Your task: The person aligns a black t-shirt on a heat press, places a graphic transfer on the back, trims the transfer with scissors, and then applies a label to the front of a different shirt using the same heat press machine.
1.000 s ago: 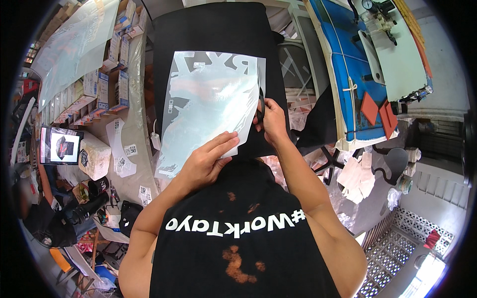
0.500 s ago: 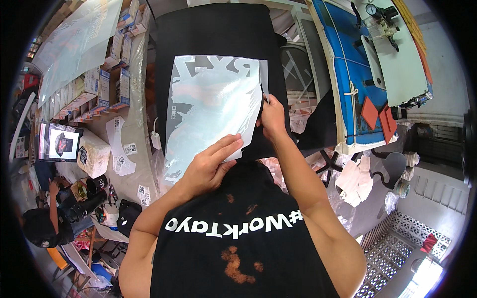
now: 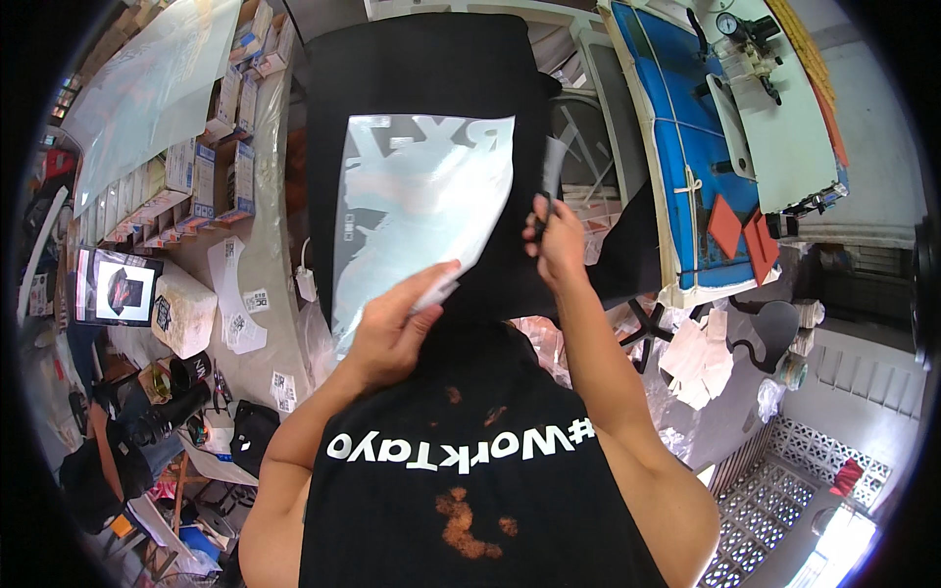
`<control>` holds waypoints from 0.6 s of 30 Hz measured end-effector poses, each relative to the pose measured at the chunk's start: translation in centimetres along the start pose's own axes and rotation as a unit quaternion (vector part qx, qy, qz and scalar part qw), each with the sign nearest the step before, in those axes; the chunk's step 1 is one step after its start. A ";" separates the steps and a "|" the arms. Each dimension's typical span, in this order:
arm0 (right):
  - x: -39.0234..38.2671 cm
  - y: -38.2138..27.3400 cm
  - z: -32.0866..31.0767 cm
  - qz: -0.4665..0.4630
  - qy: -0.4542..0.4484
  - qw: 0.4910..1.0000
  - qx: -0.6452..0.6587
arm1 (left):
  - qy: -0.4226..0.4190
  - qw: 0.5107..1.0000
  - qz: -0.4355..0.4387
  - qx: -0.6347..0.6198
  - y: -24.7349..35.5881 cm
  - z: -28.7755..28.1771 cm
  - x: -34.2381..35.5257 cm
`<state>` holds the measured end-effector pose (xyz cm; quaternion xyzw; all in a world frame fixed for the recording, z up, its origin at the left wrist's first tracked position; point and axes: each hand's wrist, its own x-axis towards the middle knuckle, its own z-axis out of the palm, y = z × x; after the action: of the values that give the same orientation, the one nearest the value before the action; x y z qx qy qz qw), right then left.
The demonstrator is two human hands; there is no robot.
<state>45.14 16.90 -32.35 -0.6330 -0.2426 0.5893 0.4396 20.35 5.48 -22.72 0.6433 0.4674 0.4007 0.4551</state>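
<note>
Cluttered workshop, 1 black table [image 3: 421, 69] in the middle, 1 grey side table [image 3: 277, 211] to the left. On the black table: 1 translucent sheet [image 3: 421, 211] with pale lettering and artwork, lying mostly flat, near end lifted toward the person, right edge curved. Two hands at work. Left hand [image 3: 397, 328] grips the sheet's near right corner, fingers on top, thumb underneath or alongside, can't tell which. Right hand [image 3: 559, 240] is off the sheet, just right of it, fingers curled round 1 pair of black scissors [image 3: 542, 227]; blades too hidden to read. One narrow greyish strip [image 3: 554, 159] sticks up past those fingers; can't tell if pinched or caught in the blades. Side table: 1 curved white cutout [image 3: 235, 294] with labels, 1 lit screen [image 3: 120, 286], 1 whitish block [image 3: 183, 314] just beside it, plus a stack of boxes [image 3: 233, 181], overlapping, no clean count. Right side: 1 blue panel [image 3: 671, 88] with cord across it, at least 2 red pads [image 3: 724, 227] on it, 1 round gauge [image 3: 726, 24], 1 black chair [image 3: 772, 331] lower down.
</note>
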 end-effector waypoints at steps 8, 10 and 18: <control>-4.8 4.4 -17.3 0.057 0.018 0.948 -0.314 | 0.291 0.744 -0.042 -0.599 -4.9 -4.2 5.7; -5.6 9.4 -21.8 0.032 -0.005 0.907 -0.420 | 0.304 0.708 -0.092 -0.631 -8.7 -2.6 6.4; -9.7 12.9 -25.9 0.213 0.175 0.875 -0.397 | 0.372 0.687 -0.128 -0.612 -11.7 3.2 6.0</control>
<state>65.50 -4.48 -40.14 -0.8835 -0.2348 0.4020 0.0508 22.06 12.35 -34.26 -0.0454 0.3272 0.7423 0.5830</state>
